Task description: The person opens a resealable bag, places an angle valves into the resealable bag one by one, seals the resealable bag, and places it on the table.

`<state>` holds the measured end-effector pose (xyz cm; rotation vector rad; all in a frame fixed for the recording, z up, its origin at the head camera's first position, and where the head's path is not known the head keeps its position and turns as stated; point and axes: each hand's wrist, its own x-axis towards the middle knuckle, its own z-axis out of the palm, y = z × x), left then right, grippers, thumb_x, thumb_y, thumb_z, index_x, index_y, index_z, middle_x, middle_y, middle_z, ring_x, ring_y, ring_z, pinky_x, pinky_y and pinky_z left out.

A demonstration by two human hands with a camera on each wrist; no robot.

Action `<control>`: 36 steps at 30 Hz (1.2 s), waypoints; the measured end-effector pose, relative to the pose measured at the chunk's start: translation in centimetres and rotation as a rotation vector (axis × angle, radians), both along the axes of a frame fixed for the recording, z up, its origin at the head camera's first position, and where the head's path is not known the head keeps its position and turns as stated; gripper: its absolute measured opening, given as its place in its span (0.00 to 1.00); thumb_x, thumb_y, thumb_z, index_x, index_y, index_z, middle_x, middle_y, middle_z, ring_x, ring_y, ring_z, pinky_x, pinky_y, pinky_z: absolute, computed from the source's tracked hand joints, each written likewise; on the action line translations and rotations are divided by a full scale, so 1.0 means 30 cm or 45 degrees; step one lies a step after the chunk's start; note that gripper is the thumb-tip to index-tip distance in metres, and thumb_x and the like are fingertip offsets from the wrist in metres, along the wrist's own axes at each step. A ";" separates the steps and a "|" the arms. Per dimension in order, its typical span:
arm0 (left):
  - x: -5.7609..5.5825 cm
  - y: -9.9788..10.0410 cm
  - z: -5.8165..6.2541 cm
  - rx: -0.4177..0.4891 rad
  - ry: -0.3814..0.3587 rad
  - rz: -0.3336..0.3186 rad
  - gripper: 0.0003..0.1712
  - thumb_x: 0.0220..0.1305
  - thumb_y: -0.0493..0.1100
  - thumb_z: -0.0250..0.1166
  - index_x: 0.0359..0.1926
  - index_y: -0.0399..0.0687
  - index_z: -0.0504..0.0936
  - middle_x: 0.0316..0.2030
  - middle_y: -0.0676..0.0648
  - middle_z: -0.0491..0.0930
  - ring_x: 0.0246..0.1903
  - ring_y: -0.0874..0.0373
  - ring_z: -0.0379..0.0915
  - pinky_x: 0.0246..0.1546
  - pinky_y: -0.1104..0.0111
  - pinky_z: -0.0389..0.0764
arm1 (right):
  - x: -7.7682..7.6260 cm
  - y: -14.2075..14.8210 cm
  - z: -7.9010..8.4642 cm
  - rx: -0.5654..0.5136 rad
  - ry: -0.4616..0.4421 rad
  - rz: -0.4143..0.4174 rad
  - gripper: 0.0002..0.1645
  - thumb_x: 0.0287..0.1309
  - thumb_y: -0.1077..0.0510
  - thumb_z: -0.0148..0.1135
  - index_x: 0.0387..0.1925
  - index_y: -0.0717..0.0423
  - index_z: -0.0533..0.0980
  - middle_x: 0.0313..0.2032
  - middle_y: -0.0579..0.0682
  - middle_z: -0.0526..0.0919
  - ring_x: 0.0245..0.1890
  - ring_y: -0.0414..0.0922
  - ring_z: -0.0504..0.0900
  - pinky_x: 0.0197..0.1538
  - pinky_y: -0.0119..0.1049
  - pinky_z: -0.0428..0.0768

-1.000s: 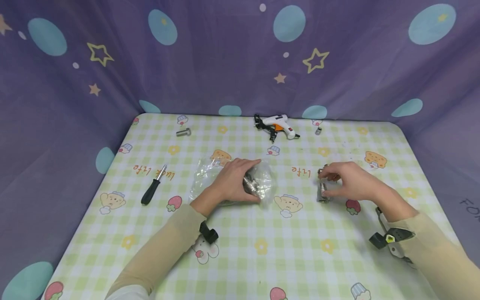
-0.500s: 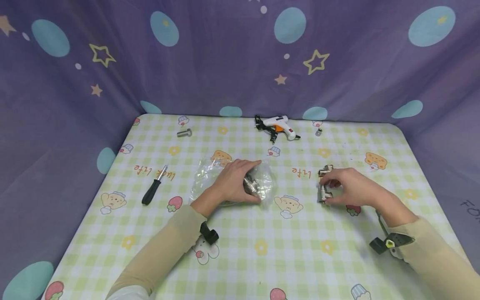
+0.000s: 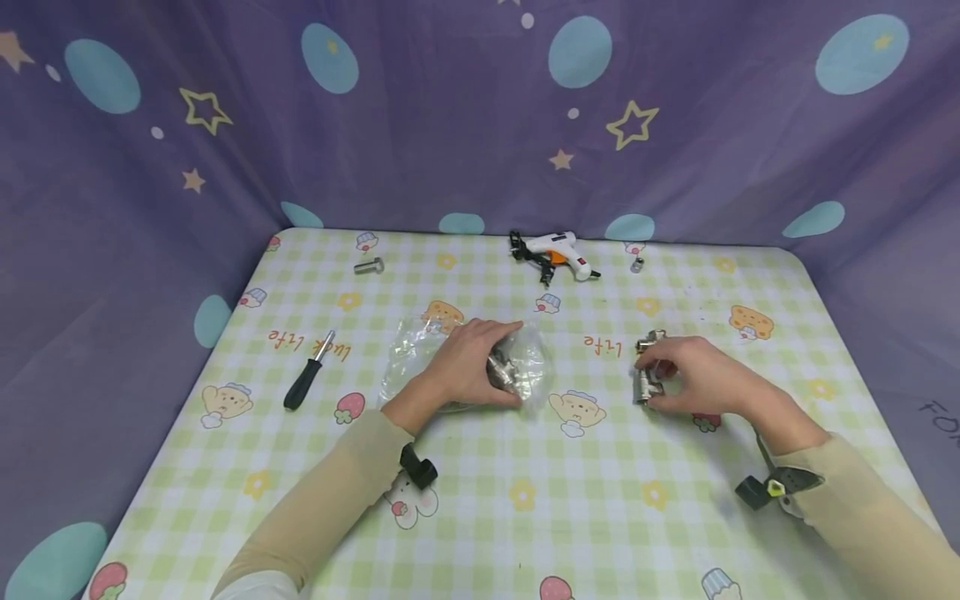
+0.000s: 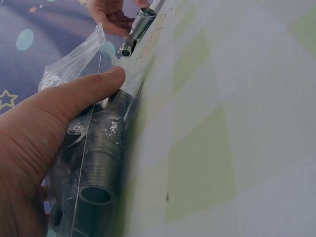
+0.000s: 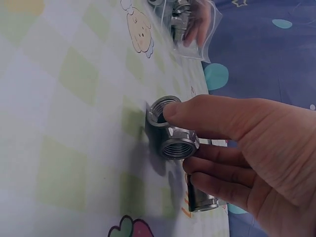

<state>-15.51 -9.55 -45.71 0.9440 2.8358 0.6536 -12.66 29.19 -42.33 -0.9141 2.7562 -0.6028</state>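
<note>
My left hand (image 3: 468, 362) grips a clear plastic bag (image 3: 408, 354) lying on the table, its thumb and fingers spread round the metal pipe fittings (image 4: 101, 163) inside. In the left wrist view the thumb presses the bag near a threaded end. On the right, my right hand (image 3: 701, 375) pinches a shiny metal tee fitting (image 5: 175, 133) with inner threads. Its thumb lies at one opening, and the fingers reach the other end. A second metal fitting (image 3: 651, 340) lies just beyond it, partly behind the fingers in the right wrist view.
A black-handled screwdriver (image 3: 303, 379) lies at the left. Along the back are a bolt (image 3: 368, 266), a white glue gun (image 3: 562, 252) with a black cord, and a small metal piece (image 3: 637, 264). A metal tool is mostly hidden under the right forearm.
My right hand's fingers have come from over the farther fitting onto the nearer tee fitting, which has turned a little. The left hand and the bag stay where they were.
</note>
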 end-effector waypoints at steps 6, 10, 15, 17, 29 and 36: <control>0.000 0.000 0.002 -0.005 0.001 -0.001 0.70 0.38 0.72 0.84 0.81 0.55 0.67 0.69 0.49 0.79 0.67 0.48 0.74 0.72 0.45 0.74 | -0.024 -0.017 0.006 -0.068 0.084 0.028 0.25 0.48 0.58 0.84 0.49 0.52 0.86 0.40 0.41 0.86 0.37 0.36 0.85 0.41 0.37 0.88; 0.001 0.001 0.004 -0.012 -0.004 -0.001 0.70 0.38 0.73 0.84 0.81 0.56 0.66 0.69 0.49 0.79 0.67 0.47 0.73 0.72 0.45 0.74 | -0.042 -0.035 0.016 -0.091 0.142 0.035 0.24 0.49 0.58 0.84 0.49 0.51 0.86 0.40 0.41 0.86 0.37 0.37 0.87 0.41 0.38 0.88; 0.003 0.001 0.007 -0.018 -0.009 0.003 0.70 0.38 0.72 0.84 0.81 0.56 0.66 0.69 0.49 0.79 0.68 0.47 0.73 0.73 0.45 0.73 | -0.057 -0.081 0.031 -0.124 0.153 0.025 0.25 0.50 0.56 0.84 0.51 0.51 0.85 0.42 0.44 0.87 0.39 0.39 0.88 0.43 0.40 0.89; 0.004 0.002 0.008 -0.020 -0.009 0.004 0.70 0.38 0.72 0.84 0.81 0.56 0.66 0.70 0.49 0.79 0.68 0.47 0.73 0.73 0.45 0.73 | -0.065 -0.105 0.033 -0.150 0.157 0.026 0.26 0.50 0.56 0.84 0.51 0.52 0.85 0.43 0.44 0.87 0.39 0.39 0.88 0.43 0.41 0.90; 0.007 -0.001 0.011 -0.029 -0.022 0.013 0.70 0.38 0.72 0.84 0.81 0.57 0.65 0.70 0.48 0.78 0.69 0.47 0.72 0.74 0.45 0.72 | -0.109 -0.263 0.023 -0.318 0.170 0.098 0.26 0.50 0.56 0.84 0.52 0.50 0.85 0.44 0.47 0.86 0.40 0.41 0.88 0.45 0.45 0.91; 0.006 0.002 0.009 -0.009 -0.006 0.010 0.69 0.38 0.72 0.85 0.80 0.56 0.67 0.69 0.49 0.79 0.67 0.48 0.74 0.72 0.46 0.74 | -0.116 -0.346 -0.010 -0.377 0.147 0.166 0.26 0.52 0.57 0.84 0.53 0.52 0.85 0.46 0.46 0.87 0.41 0.42 0.88 0.45 0.43 0.90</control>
